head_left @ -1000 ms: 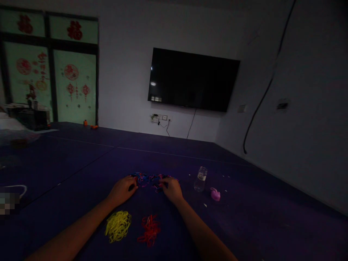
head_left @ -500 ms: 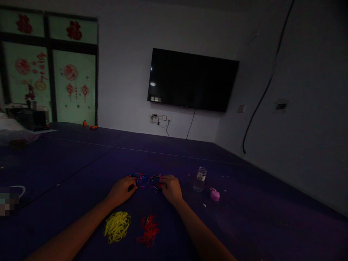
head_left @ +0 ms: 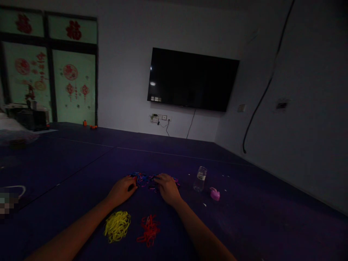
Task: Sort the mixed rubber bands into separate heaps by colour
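A pile of mixed blue, pink and dark bands [head_left: 144,179] lies on the purple surface between my two hands. My left hand [head_left: 123,190] rests at the pile's left edge, its fingers curled with thumb and fingertips close together by a red bit; what they hold is too small to name. Over the pile's right part lies my right hand [head_left: 167,187], palm down, its fingers reaching left into the bands. Nearer to me are a heap of yellow bands [head_left: 117,226] and, to its right, a smaller heap of red bands [head_left: 149,231].
Right of my right hand stands a clear bottle [head_left: 200,179] beside a pink object [head_left: 214,194], with small white scraps around. A plastic bag [head_left: 17,137] lies at the far left. Small orange items [head_left: 93,127] sit at the back edge, below the wall-mounted television [head_left: 193,79].
My right hand has moved slightly left and over the bands, and some bands now show on its right side. My left hand has stayed in place.
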Demonstrator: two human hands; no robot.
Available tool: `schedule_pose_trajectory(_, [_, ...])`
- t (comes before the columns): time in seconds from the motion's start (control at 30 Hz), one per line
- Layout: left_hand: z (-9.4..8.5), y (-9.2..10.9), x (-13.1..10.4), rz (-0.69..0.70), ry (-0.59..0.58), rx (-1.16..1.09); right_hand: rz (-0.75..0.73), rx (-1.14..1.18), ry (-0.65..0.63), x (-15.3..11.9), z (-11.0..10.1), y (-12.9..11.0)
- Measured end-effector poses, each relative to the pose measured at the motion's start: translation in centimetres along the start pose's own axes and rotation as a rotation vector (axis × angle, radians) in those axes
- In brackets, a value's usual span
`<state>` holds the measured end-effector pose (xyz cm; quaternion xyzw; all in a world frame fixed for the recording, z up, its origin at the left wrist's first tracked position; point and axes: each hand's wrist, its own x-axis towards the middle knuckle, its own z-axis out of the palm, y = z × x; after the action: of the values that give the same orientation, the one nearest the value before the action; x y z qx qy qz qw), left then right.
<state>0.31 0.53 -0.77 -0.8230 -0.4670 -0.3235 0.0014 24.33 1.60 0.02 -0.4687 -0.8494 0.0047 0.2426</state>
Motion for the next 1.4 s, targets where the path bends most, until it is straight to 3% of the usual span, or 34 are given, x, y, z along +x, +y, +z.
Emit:
schedule_pose_trajectory(0.17, [0.0,-0.2,0.0,0.001,-0.011,-0.020,0.093,0.025,0.028,0.2,-0.4,0.5])
schedule_pose_trajectory(0.73, [-0.2,0.3,0.0,-0.002,-0.010,0.010,0.049,-0.050,-0.030,0.8,0.2,0.8])
schedule_pose_trajectory(1.13, [-0.5,0.7,0.1,-0.006,-0.016,0.005,0.160,0.277,0.189,1.2,0.9,2.3])
schedule_pose_trajectory(1.4, [-0.4,0.7,0.0,-0.018,-0.014,0.014,0.141,0.210,0.105,1.4,1.2,1.9])
